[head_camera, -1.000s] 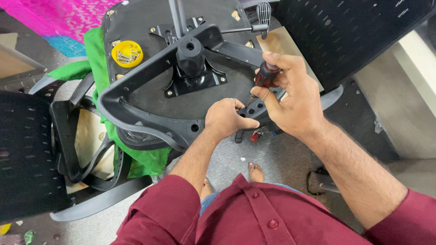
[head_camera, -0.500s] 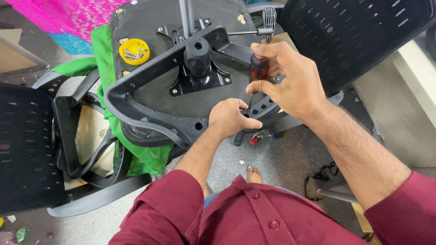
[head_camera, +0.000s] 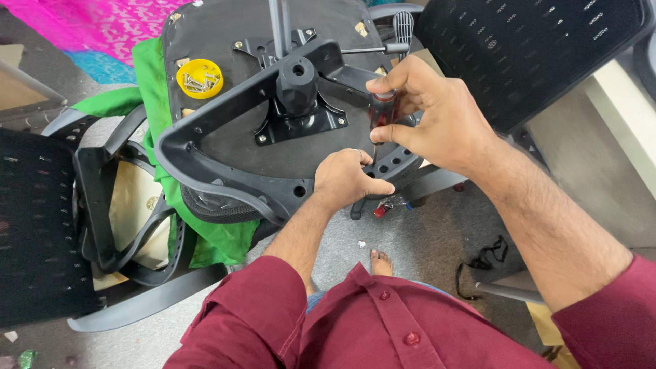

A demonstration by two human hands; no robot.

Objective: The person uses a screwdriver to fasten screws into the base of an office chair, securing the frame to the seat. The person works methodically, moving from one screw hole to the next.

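An upturned black office chair seat [head_camera: 225, 137] lies in front of me, its metal mechanism plate [head_camera: 301, 119] and armrest frame [head_camera: 205, 147] facing up. My right hand [head_camera: 434, 116] is closed on a red-handled screwdriver [head_camera: 379, 119] held upright, its tip down at the frame's near edge. Beside the tip, my left hand [head_camera: 348, 179] presses on that same edge, fingers curled around it. A yellow lid holding several screws [head_camera: 199, 78] rests on the seat underside at the upper left.
A green cloth [head_camera: 154, 89] lies under the seat. Another black chair frame [head_camera: 102, 212] sits to the left and a mesh backrest [head_camera: 526, 55] at the upper right. Small red tools [head_camera: 383, 208] and a black cable [head_camera: 482, 263] lie on the grey floor.
My right hand has shifted the screwdriver slightly and set it more upright over the frame edge. My left hand stays on the same spot. The camera view has moved a little.
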